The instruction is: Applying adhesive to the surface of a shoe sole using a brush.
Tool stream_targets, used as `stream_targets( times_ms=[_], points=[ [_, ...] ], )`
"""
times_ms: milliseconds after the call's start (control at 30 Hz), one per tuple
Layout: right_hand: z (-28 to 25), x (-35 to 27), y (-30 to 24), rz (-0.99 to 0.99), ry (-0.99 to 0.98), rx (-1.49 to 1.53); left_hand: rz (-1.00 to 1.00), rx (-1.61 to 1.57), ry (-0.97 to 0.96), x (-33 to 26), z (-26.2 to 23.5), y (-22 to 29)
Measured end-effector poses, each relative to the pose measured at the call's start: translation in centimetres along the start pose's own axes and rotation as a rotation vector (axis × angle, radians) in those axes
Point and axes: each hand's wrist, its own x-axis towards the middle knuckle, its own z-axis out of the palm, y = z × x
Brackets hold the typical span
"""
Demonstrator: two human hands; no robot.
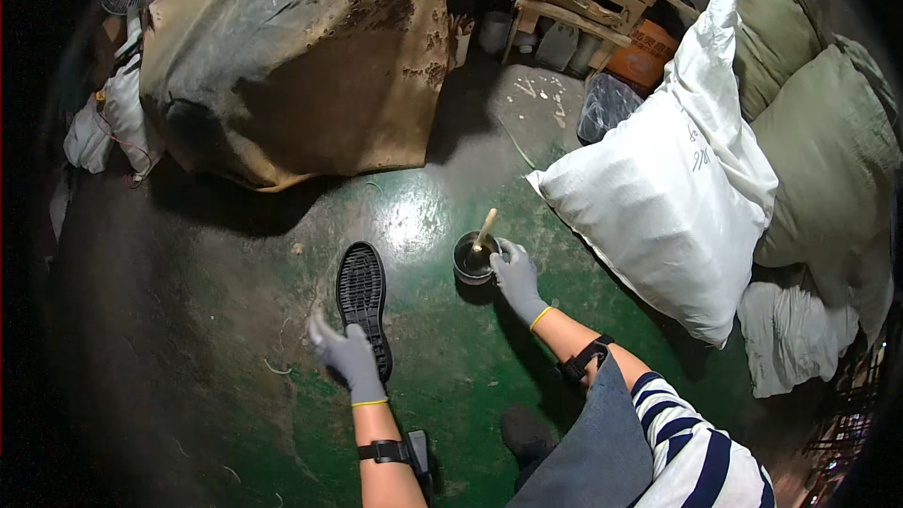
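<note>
A black shoe sole [361,284] with a ridged tread pattern lies in front of me. My left hand [345,348], in a grey glove, hovers over its near part with the fingers apart and nothing in them. Part of the sole is hidden under that hand. To the right, my right hand [516,275], also gloved, grips the rim of a small round cup [459,268]. Inside the cup is something dark. The pale handle of a brush [487,223] leans up out of it; its lower end is hidden in the cup.
A large brown hide [310,85] drapes over something at the back left. On the right stands a full white sack [658,198], with green sacks [832,150] behind it. A wooden stand [583,5] is at the back. The floor [226,320] is worn green.
</note>
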Motion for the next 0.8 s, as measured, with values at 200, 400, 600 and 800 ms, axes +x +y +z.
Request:
stream_targets(
  times_ms=[200, 400, 600, 800],
  points=[
    [1.1, -2.0, -0.6, -0.042, -0.044, -0.055, 0.321, -0.444, -0.585, -5.2, 6.7, 5.3],
    [-3.1, 1.1, 0.2, -0.014, -0.283, 0.161, 0.391, -0.408, -0.657, -8.3, 10.6, 7.1],
    [-4.7, 5.5, -0.7, -0.086, -0.404, 0.19, 0.513, -0.425, -0.632, -7.7, 12.6, 9.0],
    [-4.7, 7.0, -1.6, -0.278, -0.398, 0.009, 0.475, -0.444, -0.622, -7.1, 13.3, 11.2]
  ],
)
